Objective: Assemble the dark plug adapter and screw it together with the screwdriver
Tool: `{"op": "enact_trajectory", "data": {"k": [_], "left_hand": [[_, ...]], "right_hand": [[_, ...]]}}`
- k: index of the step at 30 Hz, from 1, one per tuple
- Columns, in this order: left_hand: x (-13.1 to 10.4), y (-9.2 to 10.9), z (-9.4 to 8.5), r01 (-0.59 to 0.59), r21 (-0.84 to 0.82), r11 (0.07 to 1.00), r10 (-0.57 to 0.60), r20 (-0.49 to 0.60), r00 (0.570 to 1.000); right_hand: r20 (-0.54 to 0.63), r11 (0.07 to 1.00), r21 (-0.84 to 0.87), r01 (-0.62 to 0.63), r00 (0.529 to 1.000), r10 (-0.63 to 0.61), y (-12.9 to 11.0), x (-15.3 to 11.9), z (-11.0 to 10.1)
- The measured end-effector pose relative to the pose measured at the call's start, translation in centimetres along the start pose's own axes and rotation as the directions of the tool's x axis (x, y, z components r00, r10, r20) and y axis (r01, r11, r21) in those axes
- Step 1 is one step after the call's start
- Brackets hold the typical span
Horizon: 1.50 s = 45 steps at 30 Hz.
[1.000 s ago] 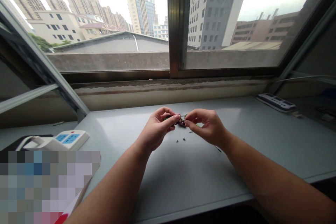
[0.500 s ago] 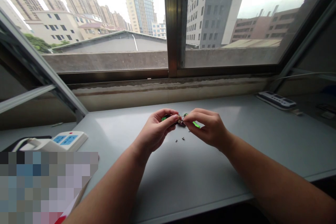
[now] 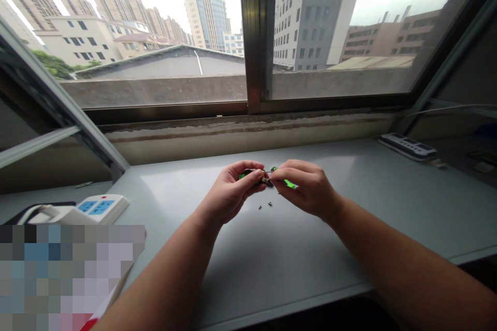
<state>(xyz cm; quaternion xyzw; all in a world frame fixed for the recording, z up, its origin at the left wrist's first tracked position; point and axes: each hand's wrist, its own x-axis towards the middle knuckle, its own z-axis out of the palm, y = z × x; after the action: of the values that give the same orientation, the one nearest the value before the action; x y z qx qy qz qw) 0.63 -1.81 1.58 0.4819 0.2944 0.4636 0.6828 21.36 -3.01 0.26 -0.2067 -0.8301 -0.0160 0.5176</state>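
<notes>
Fingers of my left hand [image 3: 233, 186] are closed around a small green-and-black device [image 3: 244, 174], and they cover most of it. Some of its inner parts show between my hands, too small to make out. My right hand [image 3: 305, 183] is pinched at the device's right side; whatever its fingertips hold is hidden. A bright green piece [image 3: 289, 184] shows behind the right fingers, and I cannot tell whether it joins the device. Below the hands, a few tiny dark screws [image 3: 270, 204] lie on the grey table [image 3: 295, 253].
A white power strip with blue sockets [image 3: 99, 204] sits at the left, beside a blurred-out area. Another power strip [image 3: 407, 147] lies at the back right. Metal shelf frames [image 3: 103, 142] rise at the sides, and a window [image 3: 166, 88] stands behind the table.
The view has shifted very slightly. Both hands stay at the device, with only a tiny movement of the right fingertips.
</notes>
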Motion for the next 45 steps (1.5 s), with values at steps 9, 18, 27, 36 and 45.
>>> {"op": "enact_trajectory", "data": {"k": [9, 18, 27, 36, 45], "left_hand": [[-0.09, 0.27, -0.28, -0.09, 0.189, 0.978, 0.064, 0.138, 0.988], [-0.17, 0.22, -0.32, -0.224, 0.338, 0.914, 0.177, 0.166, 0.97], [-0.05, -0.37, -0.09, -0.17, 0.176, 0.97, 0.145, 0.147, 0.979], [-0.12, -0.16, 0.29, -0.071, 0.015, 0.997, 0.067, 0.166, 0.984], [-0.16, -0.19, 0.15, -0.106, 0.083, 0.991, 0.092, 0.156, 0.983]], "right_hand": [[0.024, 0.99, 0.082, -0.112, 0.994, 0.11, -0.32, 0.09, -0.13], [0.045, 0.99, 0.122, -0.076, 0.996, 0.07, 0.23, 0.0, -0.25], [-0.005, 0.992, 0.121, -0.033, 0.999, 0.034, 0.18, 0.23, -0.23], [-0.014, 0.987, 0.16, -0.03, 0.999, 0.033, 0.27, 0.13, -0.16], [0.011, 0.988, 0.143, -0.059, 0.998, 0.058, -0.11, 0.45, -0.46]]}}
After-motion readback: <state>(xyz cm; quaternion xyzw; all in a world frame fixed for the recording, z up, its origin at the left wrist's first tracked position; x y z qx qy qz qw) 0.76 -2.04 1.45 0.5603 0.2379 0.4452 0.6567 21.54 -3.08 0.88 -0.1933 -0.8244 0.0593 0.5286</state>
